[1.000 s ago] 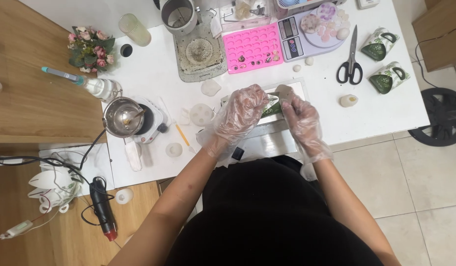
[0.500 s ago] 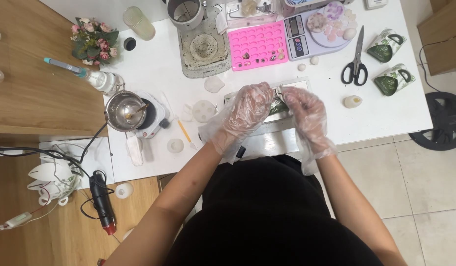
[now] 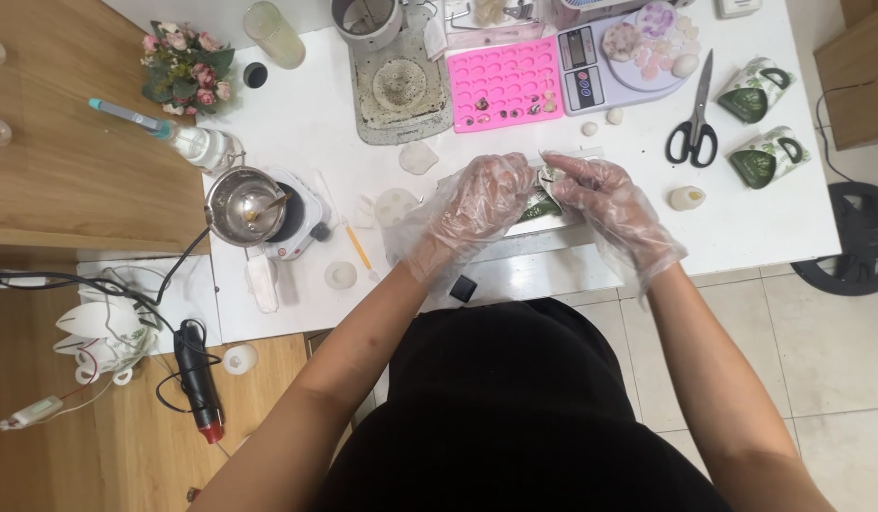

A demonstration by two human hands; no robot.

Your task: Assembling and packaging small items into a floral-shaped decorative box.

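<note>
Steel pot (image 3: pixel 242 204) on its small burner, parked far left, clear of my work; my left hand (image 3: pixel 477 201), gloved, fingers curled on the small green piece (image 3: pixel 543 204) at table centre; my right hand (image 3: pixel 605 201) pinching it from the other side for steadiness; scissors (image 3: pixel 693 128) within reach, far right.

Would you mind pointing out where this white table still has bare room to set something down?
Bare patches on the white table: between the flower posy and grey tray, and right of the small white piece, below the green-print cups. It is crowded around the pink mould, scale and both hands.
</note>
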